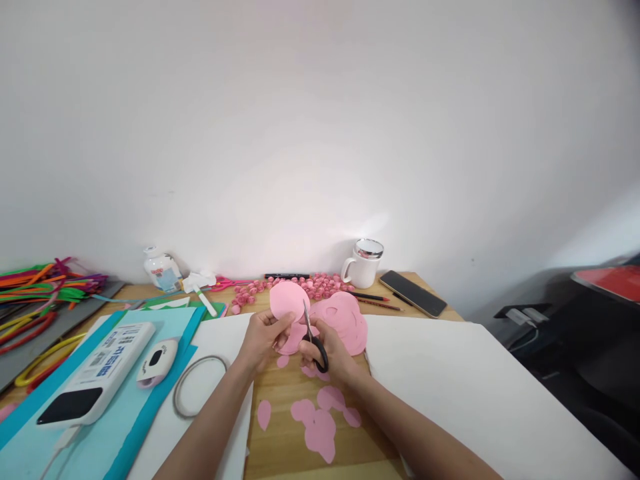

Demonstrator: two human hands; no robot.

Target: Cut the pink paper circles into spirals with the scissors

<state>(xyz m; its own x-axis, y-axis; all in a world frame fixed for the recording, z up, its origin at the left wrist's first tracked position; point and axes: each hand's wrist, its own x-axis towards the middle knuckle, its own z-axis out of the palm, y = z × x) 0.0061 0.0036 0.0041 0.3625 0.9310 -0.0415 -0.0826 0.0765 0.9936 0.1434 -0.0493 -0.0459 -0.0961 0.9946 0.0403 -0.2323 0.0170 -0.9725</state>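
Pinches a pink paper circle [289, 300] by its lower edge in the left hand [264, 337], pressing thumb to the front and curling fingers close behind. Grips a pair of scissors [320, 357] in the right hand [325, 350], bending thumb and fingers around the black handles and aiming the blades upward at the circle's right edge (too small to tell whether biting into the paper). Holds both just above the counter [280, 447], between a white sheet [215, 337] on the left and a wide white board [450, 373] on the right. Has a pile of pink paper [350, 320] just beyond the right hand, and pink scraps [320, 433] scattered on the wood below.

Shows a spread of small pink rolls [325, 287] farther back (too crowded to count), with a black marker [287, 276] behind, and a white mug [365, 267], pencils [373, 296] and a phone [413, 293] to the right. Includes a white power bank [100, 373] and a small gadget [157, 363] on blue sheets [175, 320] at far left, near a grey ring [176, 393]. Displays a bottle [163, 270] and colourful pipe cleaners [47, 287] beyond.
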